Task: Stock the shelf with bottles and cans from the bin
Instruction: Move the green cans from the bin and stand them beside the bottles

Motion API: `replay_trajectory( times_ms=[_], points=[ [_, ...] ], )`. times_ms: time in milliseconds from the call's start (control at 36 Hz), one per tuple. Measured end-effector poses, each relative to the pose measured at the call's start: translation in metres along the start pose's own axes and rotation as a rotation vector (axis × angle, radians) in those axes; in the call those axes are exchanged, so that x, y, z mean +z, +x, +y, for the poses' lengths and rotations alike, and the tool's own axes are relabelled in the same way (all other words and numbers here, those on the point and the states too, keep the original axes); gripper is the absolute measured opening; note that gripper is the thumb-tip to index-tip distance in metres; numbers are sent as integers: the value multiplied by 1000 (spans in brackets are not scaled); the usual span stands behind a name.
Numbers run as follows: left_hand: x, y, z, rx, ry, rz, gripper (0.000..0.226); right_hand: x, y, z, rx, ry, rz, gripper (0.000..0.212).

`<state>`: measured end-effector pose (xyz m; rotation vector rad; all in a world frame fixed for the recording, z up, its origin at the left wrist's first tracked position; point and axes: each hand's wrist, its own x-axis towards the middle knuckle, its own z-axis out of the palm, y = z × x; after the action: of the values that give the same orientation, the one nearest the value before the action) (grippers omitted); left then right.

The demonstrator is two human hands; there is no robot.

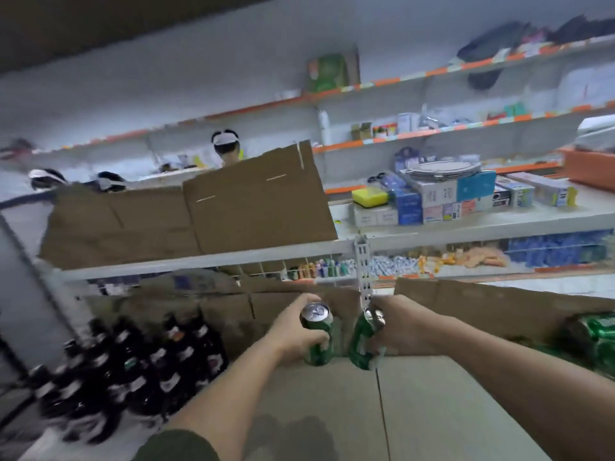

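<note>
**A:** Where are the cans?

**B:** Lower middle of the frame, over a cardboard sheet. The left hand has its fingers curled round an upright green can. The right hand wraps its fingers round a tilted green can just beside it.

**A:** Anything else nearby?

**B:** Dark bottles stand crowded at the lower left. More green cans lie at the right edge.

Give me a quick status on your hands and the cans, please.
Left hand grips upright green can; right hand grips tilted green can. Both over cardboard sheet. Dark bottles stand left, clear of the cans.
</note>
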<state>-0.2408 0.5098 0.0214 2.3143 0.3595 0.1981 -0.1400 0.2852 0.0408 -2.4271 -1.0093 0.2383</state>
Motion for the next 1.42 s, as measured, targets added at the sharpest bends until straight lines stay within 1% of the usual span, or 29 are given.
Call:
replay_trajectory(
  times_ms=[56,167,306,417,444,556,611,667,722,750,861,944,1000,1056,1111,1167,1194,1250,1306,1333,1361,1417],
  points=[
    [-20,-4,-20,-20,-7,-3,63,15,8,-22,-21,11,-17,39],
    [-45,-3,-54,-39,26,-56,57,44,20,-52,33,-13,-19,46],
    [-55,6,-86,-44,46,-177,54,65,38,-62,81,-164,-95,61],
    [-54,22,-106,-37,95,-182,57,72,61,-60,123,-211,-129,82],
    [-53,27,-110,-36,114,-181,58,75,67,-58,122,-219,-139,83],
    [-53,44,-122,-51,214,-226,67,88,94,-52,91,-225,-204,59],
    [-53,52,-128,-73,301,-251,76,97,107,-52,65,-217,-253,55],
    [-51,57,-137,-109,380,-231,84,107,118,-53,45,-186,-292,46],
    [-46,61,-148,-142,399,-202,87,119,127,-54,36,-170,-317,32],
    [-44,62,-153,-153,396,-195,87,126,132,-55,35,-173,-325,30],
    [-43,73,-176,-157,408,-224,81,149,149,-62,-1,-231,-323,34],
    [-42,84,-191,-152,424,-235,78,167,161,-70,-3,-282,-342,26],
    [-39,91,-203,-155,421,-239,72,181,168,-74,20,-271,-289,24],
    [-36,100,-215,-157,392,-234,65,193,175,-80,54,-277,-237,26],
    [-37,109,-226,-137,370,-231,59,201,181,-88,53,-302,-195,32],
    [-39,116,-234,-113,366,-236,50,206,186,-93,60,-276,-149,33],
    [-40,119,-237,-97,365,-232,49,208,190,-94,25,-283,-133,33],
    [-41,123,-244,-79,357,-223,52,216,197,-93,1,-245,-134,30],
    [-39,126,-252,-83,353,-214,56,223,200,-90,-54,-249,-47,14],
    [-39,127,-255,-86,351,-218,58,230,202,-87,-37,-202,-3,7],
    [-38,126,-258,-91,349,-223,61,236,203,-85,-5,-150,38,5],
    [-36,126,-263,-113,326,-230,67,250,209,-77,31,-97,46,10]
  ],
)
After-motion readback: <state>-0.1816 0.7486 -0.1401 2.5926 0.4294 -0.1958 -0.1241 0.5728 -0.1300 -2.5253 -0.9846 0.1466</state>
